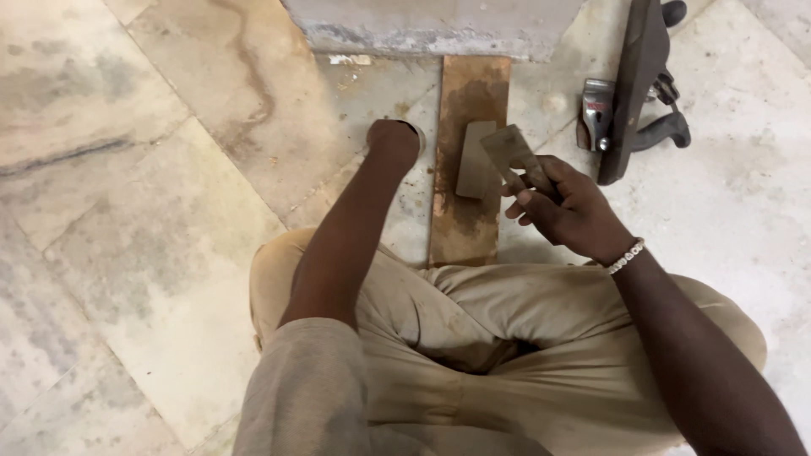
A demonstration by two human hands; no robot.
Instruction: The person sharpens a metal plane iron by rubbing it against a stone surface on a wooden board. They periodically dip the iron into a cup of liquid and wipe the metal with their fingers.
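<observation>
My right hand [570,207] holds a flat grey metal blade [509,152] by its lower end, tilted above a long brown wooden board [473,93] on the floor. A grey sharpening stone [476,160] lies on that board, just left of the blade. My left hand [394,139] reaches forward to the left of the board, its fingers curled down over a small round container whose pale rim [417,131] barely shows. What the left hand grips is hidden.
A dark hand plane body [634,84] lies on its side at the upper right, with a metal clamp piece [596,110] beside it. A concrete block [431,29] stands beyond the board. Stained stone floor slabs [144,194] surround my folded legs in tan trousers [507,338].
</observation>
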